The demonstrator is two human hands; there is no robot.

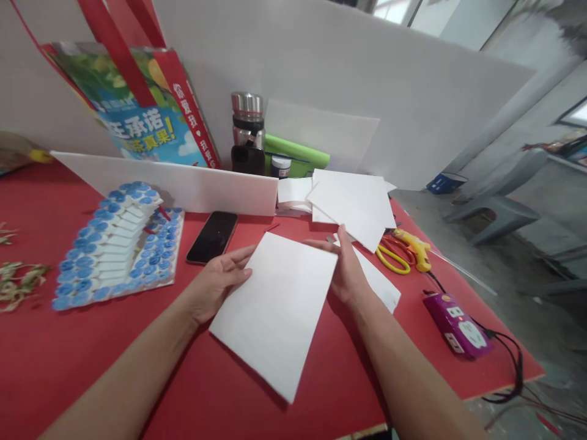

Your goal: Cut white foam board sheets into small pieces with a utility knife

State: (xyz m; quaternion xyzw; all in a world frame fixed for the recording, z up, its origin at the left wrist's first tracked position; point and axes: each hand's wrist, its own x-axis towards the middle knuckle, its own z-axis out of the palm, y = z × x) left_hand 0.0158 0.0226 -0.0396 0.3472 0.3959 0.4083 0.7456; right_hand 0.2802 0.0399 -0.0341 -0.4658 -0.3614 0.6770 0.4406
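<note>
Clamped by opposite side edges in my left hand (211, 286) and right hand (351, 278), the flat white rectangular board (277, 308) seems light, pretty stiff, probably easy to dent.

Phone (212, 238) left of board (276, 308)

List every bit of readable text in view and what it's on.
"承诺": front of the shopping bag; character before it unclear.
"真果!": same front, line below, start unclear.
"你爱我": bag's red side; rest unclear.
Too small or blurred: small jar, purple power strip, blue box.
Held white board: no text on the visible face.
</note>
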